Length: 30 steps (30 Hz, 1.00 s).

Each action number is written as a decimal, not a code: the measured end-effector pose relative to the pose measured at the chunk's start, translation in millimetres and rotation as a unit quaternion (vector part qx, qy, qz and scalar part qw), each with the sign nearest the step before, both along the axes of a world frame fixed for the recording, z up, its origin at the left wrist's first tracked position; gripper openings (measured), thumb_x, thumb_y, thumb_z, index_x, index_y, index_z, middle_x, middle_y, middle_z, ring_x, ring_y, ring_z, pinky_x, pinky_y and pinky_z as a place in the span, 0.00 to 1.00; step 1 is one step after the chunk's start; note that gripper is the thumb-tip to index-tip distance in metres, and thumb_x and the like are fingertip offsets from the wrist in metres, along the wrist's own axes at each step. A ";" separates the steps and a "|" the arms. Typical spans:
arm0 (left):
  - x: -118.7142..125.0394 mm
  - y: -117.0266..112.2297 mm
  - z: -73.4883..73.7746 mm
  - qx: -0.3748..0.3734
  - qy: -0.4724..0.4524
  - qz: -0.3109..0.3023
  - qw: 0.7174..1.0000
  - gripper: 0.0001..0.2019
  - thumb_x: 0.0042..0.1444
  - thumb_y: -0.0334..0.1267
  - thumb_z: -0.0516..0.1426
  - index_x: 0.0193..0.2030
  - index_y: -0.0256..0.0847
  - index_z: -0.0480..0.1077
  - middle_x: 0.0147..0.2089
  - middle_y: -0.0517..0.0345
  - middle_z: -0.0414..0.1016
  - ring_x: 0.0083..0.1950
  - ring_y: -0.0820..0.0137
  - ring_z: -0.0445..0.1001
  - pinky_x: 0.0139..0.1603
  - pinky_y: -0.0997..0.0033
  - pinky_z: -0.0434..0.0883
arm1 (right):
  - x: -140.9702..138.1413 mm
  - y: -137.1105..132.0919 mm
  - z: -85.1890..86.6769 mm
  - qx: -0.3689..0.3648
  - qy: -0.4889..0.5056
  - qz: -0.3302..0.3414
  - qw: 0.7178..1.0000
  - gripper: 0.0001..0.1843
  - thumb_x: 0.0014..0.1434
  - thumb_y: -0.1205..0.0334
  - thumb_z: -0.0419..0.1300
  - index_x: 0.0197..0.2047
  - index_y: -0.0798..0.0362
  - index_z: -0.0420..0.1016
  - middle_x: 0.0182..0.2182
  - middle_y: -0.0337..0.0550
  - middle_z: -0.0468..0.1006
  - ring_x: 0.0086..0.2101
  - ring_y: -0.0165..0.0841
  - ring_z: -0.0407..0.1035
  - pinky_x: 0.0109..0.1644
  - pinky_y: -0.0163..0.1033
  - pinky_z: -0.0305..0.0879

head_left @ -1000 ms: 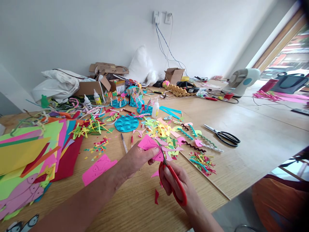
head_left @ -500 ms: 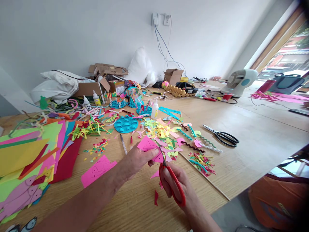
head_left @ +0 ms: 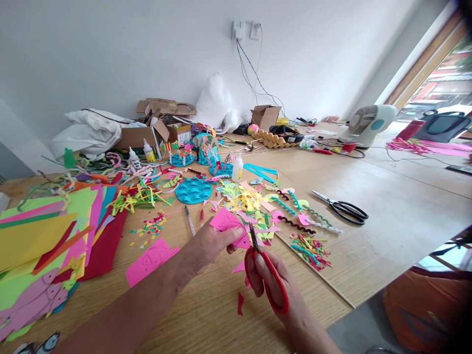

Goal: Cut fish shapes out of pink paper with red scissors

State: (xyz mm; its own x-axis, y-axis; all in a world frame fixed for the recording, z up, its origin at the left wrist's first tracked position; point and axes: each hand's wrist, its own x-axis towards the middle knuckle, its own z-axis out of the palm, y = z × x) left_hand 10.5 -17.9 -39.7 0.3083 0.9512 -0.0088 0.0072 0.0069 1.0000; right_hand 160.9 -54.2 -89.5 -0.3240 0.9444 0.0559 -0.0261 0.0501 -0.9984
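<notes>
My left hand [head_left: 208, 246] pinches a pink paper piece [head_left: 225, 220] and holds it just above the wooden table [head_left: 387, 211]. My right hand [head_left: 275, 287] grips red-handled scissors [head_left: 267, 273]; their blades point up at the right edge of the pink piece. Small pink and red offcuts [head_left: 240, 302] lie on the table below the hands. A larger pink sheet with drawn outlines [head_left: 151, 259] lies flat to the left of my left forearm.
Stacked coloured paper sheets [head_left: 40, 241] fill the left. Paper scraps [head_left: 250, 201], pipe cleaners [head_left: 313, 219], a blue egg tray [head_left: 193, 189], glue bottles [head_left: 237, 167], pens [head_left: 190, 220] lie ahead. Black scissors [head_left: 344, 209] rest to the right. A fan [head_left: 368, 124] and boxes [head_left: 265, 115] stand far back.
The scissor blades have drawn slightly to the right and stand more upright beside the pink piece; my right hand shifted a little right. My left hand holds its position.
</notes>
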 end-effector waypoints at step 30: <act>-10.8 3.6 7.3 -0.037 -0.096 0.015 0.995 0.11 0.45 0.41 0.60 0.29 0.35 0.67 0.25 0.61 0.69 0.27 0.75 0.67 0.28 0.75 0.66 | -4.7 5.0 4.7 0.027 -0.045 -0.007 0.999 0.24 0.58 0.42 0.48 0.21 0.50 0.56 0.14 0.33 0.60 0.18 0.28 0.54 0.24 0.34 0.51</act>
